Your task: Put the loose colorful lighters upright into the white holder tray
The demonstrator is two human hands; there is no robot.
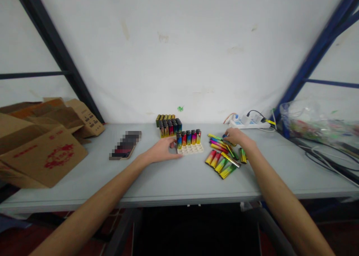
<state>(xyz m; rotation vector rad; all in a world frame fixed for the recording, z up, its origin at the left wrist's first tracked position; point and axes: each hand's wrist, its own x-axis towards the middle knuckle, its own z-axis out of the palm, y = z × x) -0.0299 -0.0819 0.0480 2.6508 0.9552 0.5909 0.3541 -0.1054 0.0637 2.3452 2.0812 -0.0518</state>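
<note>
A white tray (191, 149) with round holes lies mid-table, its back row filled with upright colourful lighters (189, 138). My left hand (164, 150) is at the tray's left end, thumb and fingers apart around that end, gripping it. To the right, several shiny lighters (220, 161) lie loose in a pile. My right hand (237, 137) reaches over the back of this pile with its fingers bent together at a lighter; a dark blue end shows by the fingertips. Behind the tray, upright lighters stand in packed groups (170, 127).
Cardboard boxes (45, 151) fill the table's left end, with a phone (126, 145) beside them. A white power strip (249, 123) with plugs lies at the back right. Plastic bags (316, 123) and loose cables (322, 158) are at the far right.
</note>
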